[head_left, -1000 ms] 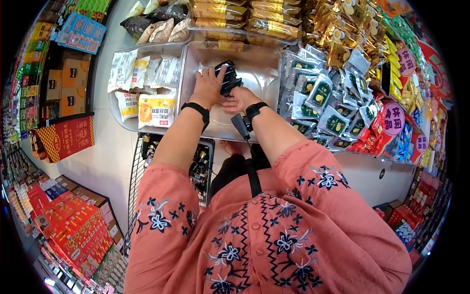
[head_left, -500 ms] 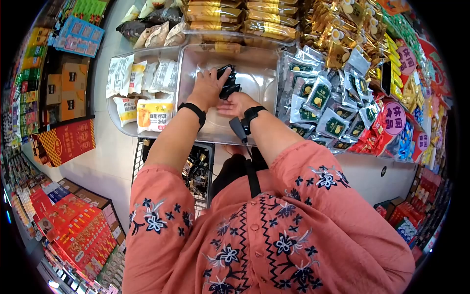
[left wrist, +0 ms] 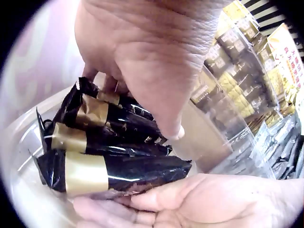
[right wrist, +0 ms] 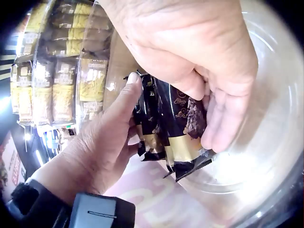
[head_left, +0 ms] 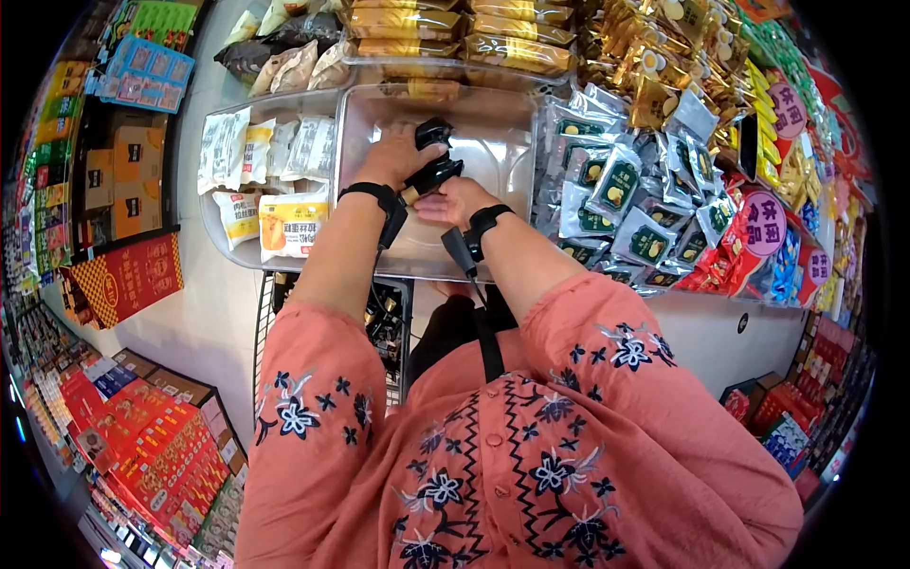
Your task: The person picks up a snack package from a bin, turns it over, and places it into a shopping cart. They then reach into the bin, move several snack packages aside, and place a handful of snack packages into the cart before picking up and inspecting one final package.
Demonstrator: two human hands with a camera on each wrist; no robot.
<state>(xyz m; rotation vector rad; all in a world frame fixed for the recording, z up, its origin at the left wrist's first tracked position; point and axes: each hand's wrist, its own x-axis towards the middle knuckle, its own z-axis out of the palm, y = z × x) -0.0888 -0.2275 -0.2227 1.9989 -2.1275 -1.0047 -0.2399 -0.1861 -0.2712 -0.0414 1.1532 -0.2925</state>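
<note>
Both hands, left hand (head_left: 393, 156) and right hand (head_left: 453, 201), hold the black-and-gold packets (head_left: 434, 166) in a closed grip over the clear bin (head_left: 502, 133).

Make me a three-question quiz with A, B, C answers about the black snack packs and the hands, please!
1. Where are the black snack packs?
A. Over the clear bin
B. On the floor
C. In the cart

2. What colour is the band on each pack?
A. Red
B. Gold
C. Blue

3. What are the hands doing?
A. Both hang idle
B. Only one touches the packs
C. Left hand and right hand hold the packs between them

Answers:
1. A, the head view shows the packs held above the clear bin.
2. B, the left wrist view shows gold bands on black wrappers.
3. C, the left hand is on top with its thumb on the stack, and the right hand cups it from below.
</note>
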